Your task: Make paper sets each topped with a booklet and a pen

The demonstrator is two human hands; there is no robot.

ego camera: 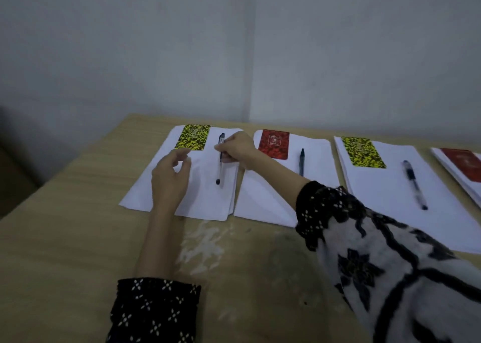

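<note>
Paper sets run in a row across the table (65,225), and you are finishing the one at far left. Its stack (145,194) already carries a yellow booklet (193,137) at the top, and your left hand (170,180) hovers over the sheets, fingers loosely curled, grasping nothing. Your right hand (235,146) pinches the pen (220,160) just beside the booklet — the grip is not yet released. Moving right, the red-booklet set (273,144) with its pen (302,161) and the next yellow set (363,152) with its pen (414,183) look complete. At the right edge a fourth stack (462,164) shows a red booklet — whether it has a pen, you cannot tell.
</note>
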